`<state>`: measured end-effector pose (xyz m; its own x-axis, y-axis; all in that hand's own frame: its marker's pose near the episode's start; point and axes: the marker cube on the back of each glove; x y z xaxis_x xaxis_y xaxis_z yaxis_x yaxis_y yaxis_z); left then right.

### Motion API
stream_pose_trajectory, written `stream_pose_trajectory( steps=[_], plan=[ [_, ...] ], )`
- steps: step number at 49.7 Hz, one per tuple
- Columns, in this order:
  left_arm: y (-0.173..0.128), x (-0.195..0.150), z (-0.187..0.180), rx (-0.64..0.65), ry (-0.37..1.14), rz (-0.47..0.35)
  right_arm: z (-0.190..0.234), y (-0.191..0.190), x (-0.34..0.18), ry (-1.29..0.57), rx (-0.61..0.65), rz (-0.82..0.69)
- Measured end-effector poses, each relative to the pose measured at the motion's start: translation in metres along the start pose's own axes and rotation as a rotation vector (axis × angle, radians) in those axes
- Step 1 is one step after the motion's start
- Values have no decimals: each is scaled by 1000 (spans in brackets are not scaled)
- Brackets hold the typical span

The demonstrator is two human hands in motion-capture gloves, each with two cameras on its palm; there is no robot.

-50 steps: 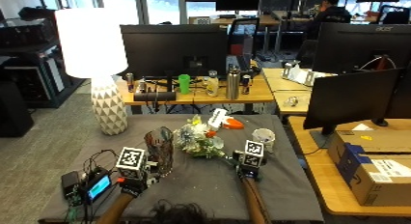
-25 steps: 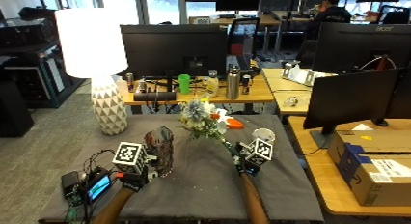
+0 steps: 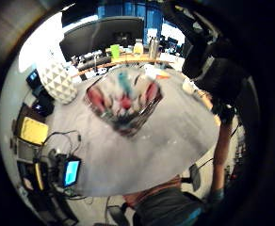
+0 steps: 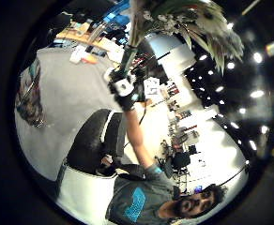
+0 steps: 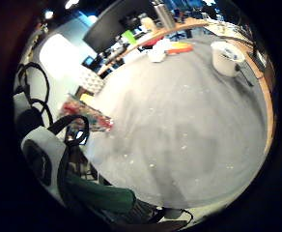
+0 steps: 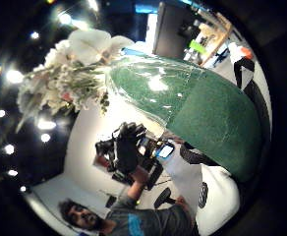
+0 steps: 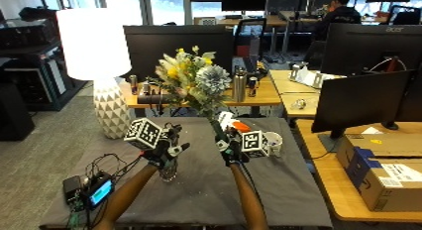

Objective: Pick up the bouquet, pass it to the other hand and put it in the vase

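My right hand [image 7: 229, 143] grips the green-wrapped stem of the bouquet [image 7: 188, 79] and holds it upright above the grey table [image 7: 277, 190]. Its yellow, white and blue flowers stand high over both hands. In the right thumb side palm view the green wrap [image 6: 192, 98] fills the frame, close to that palm. The left hand [image 7: 166, 146] hovers just left of the stem, fingers spread, holding nothing; it also shows as the left hand [image 6: 126, 147] across from the bouquet. The glass vase [image 7: 168, 173] stands on the table right under the left hand, and the vase [image 3: 123, 106] looks patterned with coloured shapes.
A white lamp [image 7: 92, 41] stands at the table's back left. A white cup [image 7: 272, 141] and an orange-and-white object [image 7: 234, 125] sit behind my right hand. A small screen device [image 7: 99, 190] with cables lies at the front left. Cardboard boxes [image 7: 382, 170] are on the right desk.
The bouquet went from lying low over the table to upright and high in my right hand. The left hand rose from beside the vase and came closer to the stem.
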<state>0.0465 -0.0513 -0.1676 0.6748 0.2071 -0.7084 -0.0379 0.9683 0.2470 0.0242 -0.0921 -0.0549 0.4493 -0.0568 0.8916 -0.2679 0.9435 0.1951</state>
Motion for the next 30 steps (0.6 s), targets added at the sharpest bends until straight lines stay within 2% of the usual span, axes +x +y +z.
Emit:
stream_pose_trajectory(
  steps=[9, 13, 15, 18, 19, 20, 22, 23, 27, 30],
  plan=[
    [-37, 34, -3, 62, 309, -1, 44, 7, -39, -151, -74, -134],
    [-42, 43, -11, 100, 344, 24, 57, 15, -55, -204, -111, -144],
    [-43, 54, -17, 134, 370, 106, 64, 18, -62, -228, -125, -152],
    [-50, 68, -24, 213, 456, 389, 76, 20, -68, -272, -148, -174],
    [-53, 67, -24, 223, 488, 431, 81, 21, -70, -289, -161, -174],
    [-55, 62, -21, 217, 515, 411, 85, 23, -72, -307, -174, -169],
    [-57, 47, -13, 185, 544, 275, 91, 26, -76, -335, -196, -152],
    [-56, 45, -13, 180, 543, 238, 93, 27, -77, -345, -202, -147],
    [-56, 44, -17, 191, 520, 241, 104, 28, -78, -386, -221, -157],
    [-54, 35, -12, 129, 595, 109, 115, 30, -77, -393, -233, -164]
  ],
)
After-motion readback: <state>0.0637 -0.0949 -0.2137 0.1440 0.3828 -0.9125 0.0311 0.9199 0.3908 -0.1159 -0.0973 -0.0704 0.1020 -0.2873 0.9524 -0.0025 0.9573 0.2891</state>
